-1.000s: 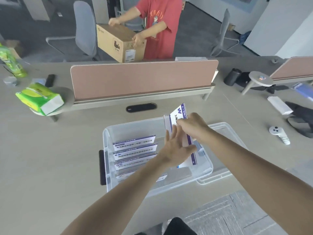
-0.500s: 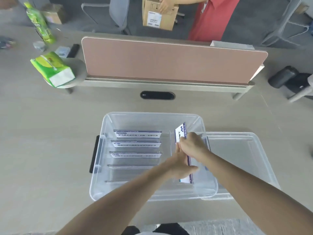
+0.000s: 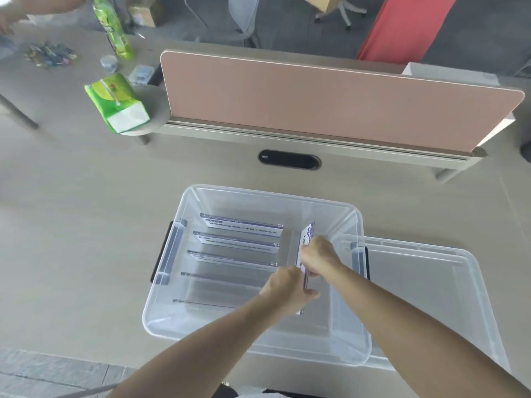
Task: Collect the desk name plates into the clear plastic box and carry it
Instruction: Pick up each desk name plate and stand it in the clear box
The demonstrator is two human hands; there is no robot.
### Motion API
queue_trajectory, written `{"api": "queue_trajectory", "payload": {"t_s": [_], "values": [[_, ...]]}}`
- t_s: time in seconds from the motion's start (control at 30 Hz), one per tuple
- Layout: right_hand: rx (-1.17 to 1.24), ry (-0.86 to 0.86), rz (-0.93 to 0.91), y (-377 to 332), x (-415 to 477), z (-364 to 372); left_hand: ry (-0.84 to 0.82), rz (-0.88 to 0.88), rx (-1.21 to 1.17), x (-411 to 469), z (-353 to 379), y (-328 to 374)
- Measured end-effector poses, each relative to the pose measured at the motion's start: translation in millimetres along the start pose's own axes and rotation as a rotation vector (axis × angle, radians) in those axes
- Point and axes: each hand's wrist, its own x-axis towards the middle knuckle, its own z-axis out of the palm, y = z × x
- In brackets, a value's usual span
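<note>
White-and-purple acrylic name plate (image 3: 306,248) held on edge inside clear plastic box (image 3: 258,193), beside row of standing plates (image 3: 241,228). Fingers of left hand (image 3: 287,288) and right hand (image 3: 320,258) grasp it. Step: seating plate. Next, probably: let go, then lift box.

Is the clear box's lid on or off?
Off: the box is open on top; the lid lies beside it, at its right.

An open-plan office: a long pale bench (image 3: 86,225) split by a pink privacy divider (image 3: 330,104) with a cable port (image 3: 288,160) below it, and grey swivel chairs (image 3: 230,18) on dark carpet at the frame's top.
</note>
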Motion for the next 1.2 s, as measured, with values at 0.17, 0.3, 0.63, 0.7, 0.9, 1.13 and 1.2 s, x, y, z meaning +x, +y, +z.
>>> {"api": "queue_trajectory", "payload": {"t_s": [0.17,0.3,0.63,0.7,0.9,1.13,1.2], "values": [[0.040,-0.060,-0.004,-5.7,-0.6,4.5,0.100,0.009,-0.129,2.2,-28.6,-24.4],[0.033,-0.096,-0.015,-11.0,-1.5,11.9,0.235,0.050,-0.180,-2.3,-48.9,-37.6],[-0.107,-0.115,-0.004,-24.1,-4.3,31.5,0.383,0.031,-0.237,-1.5,-55.7,-67.1],[-0.112,-0.105,0.004,-22.6,-2.6,31.9,0.372,0.044,-0.248,-2.2,-54.1,-68.5],[-0.105,-0.128,-0.005,-17.0,-5.5,39.4,0.299,0.064,-0.243,-6.7,-55.8,-72.5],[-0.027,-0.107,-0.047,-5.0,-13.9,37.8,0.258,0.105,-0.186,-16.3,-62.4,-64.8],[-0.054,-0.097,-0.035,-6.8,-14.9,37.0,0.268,0.118,-0.181,-20.3,-66.9,-64.9]]}}
